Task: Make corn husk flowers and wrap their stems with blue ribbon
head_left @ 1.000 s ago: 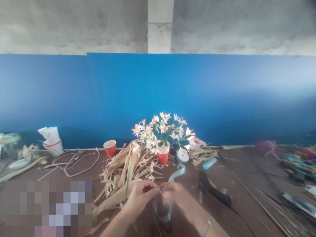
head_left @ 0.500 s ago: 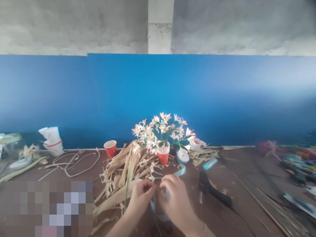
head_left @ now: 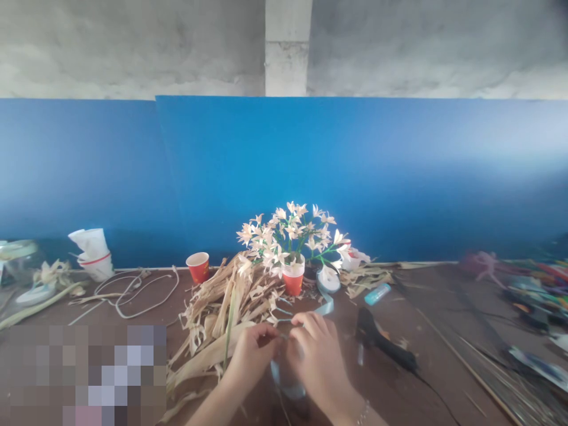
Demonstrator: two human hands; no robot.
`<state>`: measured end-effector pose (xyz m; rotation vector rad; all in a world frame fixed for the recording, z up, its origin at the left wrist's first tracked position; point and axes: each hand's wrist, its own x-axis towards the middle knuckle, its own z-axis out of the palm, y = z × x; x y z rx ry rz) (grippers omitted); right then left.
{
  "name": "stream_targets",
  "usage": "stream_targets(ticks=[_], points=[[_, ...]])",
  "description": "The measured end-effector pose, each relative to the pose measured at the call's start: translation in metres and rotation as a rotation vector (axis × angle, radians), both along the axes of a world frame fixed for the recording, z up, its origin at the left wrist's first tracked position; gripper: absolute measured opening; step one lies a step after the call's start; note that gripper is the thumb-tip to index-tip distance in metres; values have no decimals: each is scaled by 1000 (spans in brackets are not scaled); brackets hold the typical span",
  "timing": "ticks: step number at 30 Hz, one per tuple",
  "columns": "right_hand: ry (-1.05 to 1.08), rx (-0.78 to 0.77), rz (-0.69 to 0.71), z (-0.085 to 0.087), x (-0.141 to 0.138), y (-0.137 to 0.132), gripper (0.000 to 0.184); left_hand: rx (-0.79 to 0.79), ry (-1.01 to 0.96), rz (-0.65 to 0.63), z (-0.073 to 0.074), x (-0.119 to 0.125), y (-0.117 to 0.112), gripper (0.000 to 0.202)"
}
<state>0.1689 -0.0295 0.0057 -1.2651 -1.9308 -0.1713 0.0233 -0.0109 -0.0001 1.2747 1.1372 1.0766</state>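
Observation:
My left hand is closed in a pinch, thumb against fingers, with a thin piece at the fingertips that is too small to name. Close beside it, my right hand is curled with its fingers bent toward the left fingertips. A pale blue ribbon runs from its roll toward the right hand, and a loop of it hangs blurred below the hands. Just beyond stands a red paper cup holding a bunch of cream husk flowers on green stems.
Dry corn husks are heaped left of the hands. A black glue gun lies to the right, below a turquoise packet. Another red cup, a white cord and white cups stand or lie farther left.
My right hand has shifted slightly, and its fingertips sit a little closer to the left ones. The ribbon loop beneath has swung a little. Objects on the table stay put.

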Motion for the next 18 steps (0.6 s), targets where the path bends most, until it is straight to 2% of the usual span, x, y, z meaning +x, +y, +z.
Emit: stream_targets(ticks=[6, 10, 12, 16, 18], points=[[38, -16, 12, 3, 1, -2, 19, -35, -52, -36, 3, 1, -2, 20], [191, -151, 57, 4, 3, 0, 17, 18, -44, -45, 7, -2, -1, 18], [334, -309, 123, 3, 6, 4, 16, 31, -22, -49, 7, -4, 0, 16], [653, -820, 342, 1, 14, 14, 9, -9, -26, -97, 1, -6, 2, 19], [821, -1021, 456, 2, 17, 14, 8, -50, -56, -125, -2, -5, 2, 23]])
